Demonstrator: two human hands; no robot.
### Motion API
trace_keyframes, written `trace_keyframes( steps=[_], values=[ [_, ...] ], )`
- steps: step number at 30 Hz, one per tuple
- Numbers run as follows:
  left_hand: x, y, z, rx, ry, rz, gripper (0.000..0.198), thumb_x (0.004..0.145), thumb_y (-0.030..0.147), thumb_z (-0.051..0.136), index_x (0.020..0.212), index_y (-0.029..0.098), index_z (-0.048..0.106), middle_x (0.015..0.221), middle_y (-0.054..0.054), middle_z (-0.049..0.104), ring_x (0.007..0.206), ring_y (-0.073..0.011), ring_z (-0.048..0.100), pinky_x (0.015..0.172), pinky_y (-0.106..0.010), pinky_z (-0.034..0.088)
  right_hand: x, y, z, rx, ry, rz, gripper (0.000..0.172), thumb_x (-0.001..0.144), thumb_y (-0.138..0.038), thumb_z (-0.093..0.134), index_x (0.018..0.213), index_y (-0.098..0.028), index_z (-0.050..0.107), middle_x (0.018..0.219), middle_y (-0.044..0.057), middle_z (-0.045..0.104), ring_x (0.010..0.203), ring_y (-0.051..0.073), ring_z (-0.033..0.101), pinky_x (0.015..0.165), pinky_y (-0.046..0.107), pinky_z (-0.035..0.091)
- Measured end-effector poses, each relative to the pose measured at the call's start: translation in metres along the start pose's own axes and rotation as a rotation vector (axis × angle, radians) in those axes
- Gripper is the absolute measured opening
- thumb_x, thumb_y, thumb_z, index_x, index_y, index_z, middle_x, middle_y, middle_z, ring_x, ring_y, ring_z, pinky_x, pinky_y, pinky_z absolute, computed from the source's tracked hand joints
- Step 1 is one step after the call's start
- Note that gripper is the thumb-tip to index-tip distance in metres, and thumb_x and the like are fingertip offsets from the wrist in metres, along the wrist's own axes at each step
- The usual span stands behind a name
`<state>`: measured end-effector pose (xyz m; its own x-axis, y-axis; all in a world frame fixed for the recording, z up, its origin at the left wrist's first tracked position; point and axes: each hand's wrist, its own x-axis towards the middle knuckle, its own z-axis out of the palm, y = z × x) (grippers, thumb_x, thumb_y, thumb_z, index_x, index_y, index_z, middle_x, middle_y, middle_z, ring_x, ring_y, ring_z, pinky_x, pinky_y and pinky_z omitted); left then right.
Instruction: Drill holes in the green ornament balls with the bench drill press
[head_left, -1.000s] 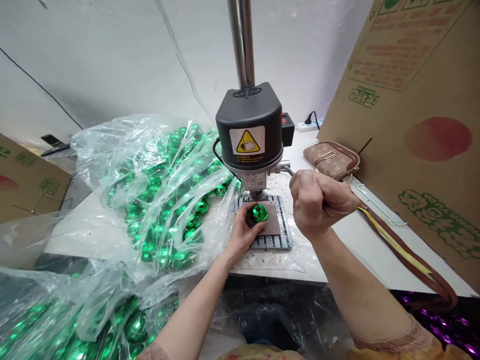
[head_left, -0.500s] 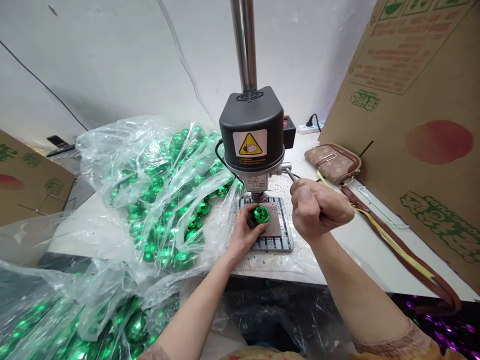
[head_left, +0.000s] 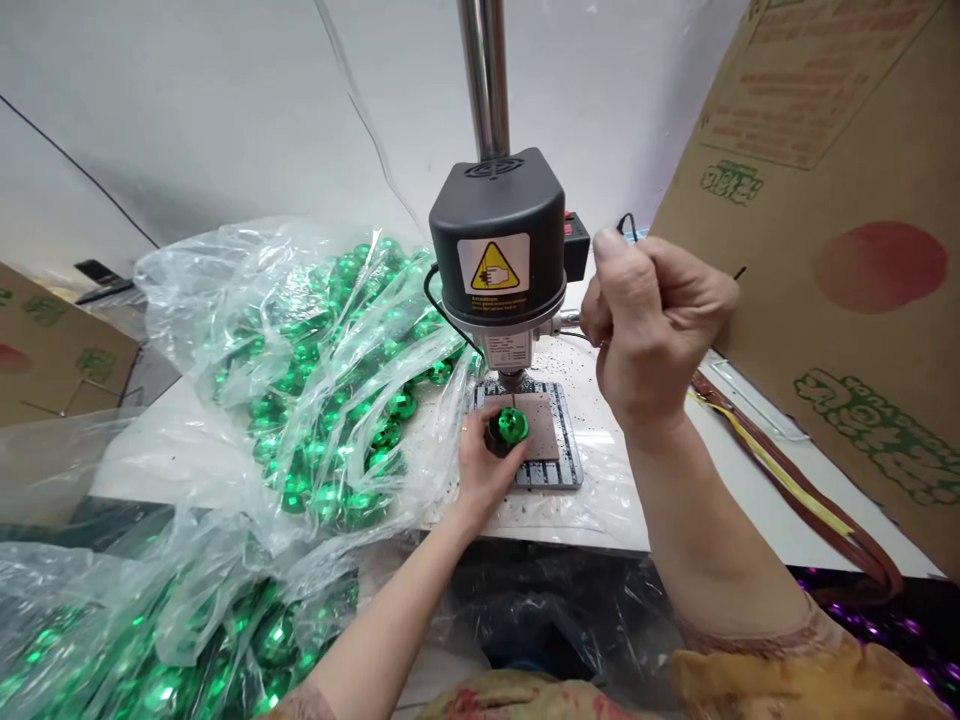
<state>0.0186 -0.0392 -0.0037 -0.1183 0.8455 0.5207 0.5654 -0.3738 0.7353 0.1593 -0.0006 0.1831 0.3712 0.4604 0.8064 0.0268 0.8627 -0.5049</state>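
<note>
My left hand (head_left: 486, 455) is closed around a shiny green faceted ball (head_left: 512, 427), thumb on the near side and fingers on the far side. The ball rests at a brownish square pad (head_left: 541, 430) on the slotted metal base (head_left: 571, 465) of a small bench drill press (head_left: 499, 250). Its thin drill bit (head_left: 514, 398) points down just over the ball; whether the two touch I cannot tell. To the right of the motor head, my right hand (head_left: 652, 320) makes a raised fist around the drill press lever, whose grip is hidden inside the fingers.
Clear plastic bags of green balls (head_left: 322, 400) lie left of the press, with another bag (head_left: 187, 640) at lower left. Dark shavings dot the white table (head_left: 607, 510). A cardboard box (head_left: 840, 300) and a brown strap (head_left: 810, 510) stand and lie at right.
My right hand has risen with the lever, now covering the pouch at right. The ball in my left hand has shifted slightly left and tilted, and the drill bit shows above it.
</note>
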Motion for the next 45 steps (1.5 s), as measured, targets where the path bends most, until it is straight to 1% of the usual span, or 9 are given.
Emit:
trace_keyframes(
  steps=[3, 8, 12, 16, 19, 25, 29, 33, 45],
  values=[
    [-0.039, 0.008, -0.016, 0.043, 0.016, 0.383, 0.058, 0.072, 0.035, 0.081, 0.121, 0.02, 0.054, 0.104, -0.01, 0.067, 0.097, -0.0243, 0.068, 0.081, -0.038, 0.057, 0.003, 0.001, 0.0, -0.053, -0.01, -0.005, 0.048, 0.092, -0.019, 0.057, 0.051, -0.019, 0.034, 0.045, -0.006, 0.033, 0.04, 0.003, 0.03, 0.042, 0.026, 0.024],
    [-0.115, -0.015, -0.039, 0.226, -0.434, 0.975, 0.04, 0.084, 0.029, 0.067, 0.121, 0.019, 0.055, 0.107, -0.014, 0.071, 0.078, -0.0185, 0.066, 0.064, -0.03, 0.054, -0.002, 0.002, -0.001, -0.107, 0.0, -0.001, 0.048, 0.094, -0.027, 0.056, 0.052, -0.02, 0.034, 0.046, -0.005, 0.035, 0.041, 0.005, 0.031, 0.045, 0.028, 0.026],
    [-0.137, -0.047, -0.043, 0.496, -0.955, 0.602, 0.062, 0.08, 0.015, 0.065, 0.139, 0.026, 0.048, 0.126, -0.014, 0.065, 0.101, -0.026, 0.067, 0.081, -0.037, 0.056, -0.003, 0.004, -0.002, -0.106, -0.009, -0.018, 0.047, 0.095, -0.029, 0.055, 0.054, -0.021, 0.033, 0.047, -0.004, 0.034, 0.042, 0.006, 0.031, 0.045, 0.029, 0.025],
    [-0.128, -0.037, -0.046, 0.435, -1.088, 0.161, 0.047, 0.081, 0.024, 0.069, 0.128, 0.03, 0.062, 0.114, -0.01, 0.07, 0.103, -0.0321, 0.068, 0.085, -0.043, 0.056, -0.004, 0.005, -0.003, -0.17, -0.024, -0.046, 0.046, 0.096, -0.033, 0.053, 0.056, -0.022, 0.033, 0.049, -0.004, 0.033, 0.043, 0.006, 0.032, 0.044, 0.028, 0.025],
    [-0.098, -0.004, -0.06, 0.03, -1.034, 0.245, 0.024, 0.093, 0.028, 0.057, 0.115, 0.029, 0.068, 0.088, -0.006, 0.073, 0.079, -0.0215, 0.071, 0.071, -0.032, 0.057, -0.005, 0.005, -0.003, -0.132, -0.014, -0.038, 0.046, 0.095, -0.029, 0.054, 0.056, -0.022, 0.031, 0.049, -0.004, 0.031, 0.043, 0.007, 0.033, 0.044, 0.028, 0.026],
    [0.034, -0.01, -0.097, 0.28, -0.134, 0.071, 0.015, 0.094, 0.023, 0.054, 0.101, 0.023, 0.067, 0.097, -0.007, 0.069, 0.09, -0.0245, 0.067, 0.086, -0.042, 0.054, -0.007, 0.005, -0.002, -0.077, 0.017, -0.025, 0.047, 0.094, -0.024, 0.056, 0.054, -0.02, 0.031, 0.046, -0.004, 0.03, 0.041, 0.005, 0.03, 0.042, 0.028, 0.024],
    [0.089, -0.055, -0.106, 0.44, -0.14, -0.049, 0.012, 0.083, 0.006, 0.06, 0.081, 0.019, 0.062, 0.081, -0.006, 0.056, 0.099, -0.03, 0.059, 0.098, -0.052, 0.043, -0.007, 0.004, -0.002, -0.044, 0.016, -0.01, 0.047, 0.093, -0.024, 0.057, 0.053, -0.02, 0.034, 0.045, -0.004, 0.031, 0.041, 0.006, 0.032, 0.042, 0.029, 0.024],
    [0.091, -0.07, -0.107, 0.449, -0.175, -0.048, 0.024, 0.072, -0.005, 0.062, 0.081, 0.018, 0.06, 0.083, -0.004, 0.053, 0.102, -0.0308, 0.057, 0.104, -0.057, 0.037, -0.007, 0.004, -0.002, -0.019, 0.015, -0.026, 0.047, 0.093, -0.023, 0.058, 0.052, -0.02, 0.035, 0.045, -0.004, 0.031, 0.04, 0.006, 0.031, 0.042, 0.029, 0.024],
    [0.048, -0.015, -0.083, -0.193, -0.349, -0.089, 0.052, 0.082, 0.031, 0.071, 0.13, 0.023, 0.054, 0.119, -0.008, 0.063, 0.106, -0.0206, 0.063, 0.091, -0.033, 0.052, -0.008, 0.004, -0.003, -0.049, 0.003, -0.032, 0.046, 0.094, -0.023, 0.055, 0.053, -0.02, 0.034, 0.046, -0.004, 0.033, 0.042, 0.006, 0.033, 0.043, 0.028, 0.025]
  ],
)
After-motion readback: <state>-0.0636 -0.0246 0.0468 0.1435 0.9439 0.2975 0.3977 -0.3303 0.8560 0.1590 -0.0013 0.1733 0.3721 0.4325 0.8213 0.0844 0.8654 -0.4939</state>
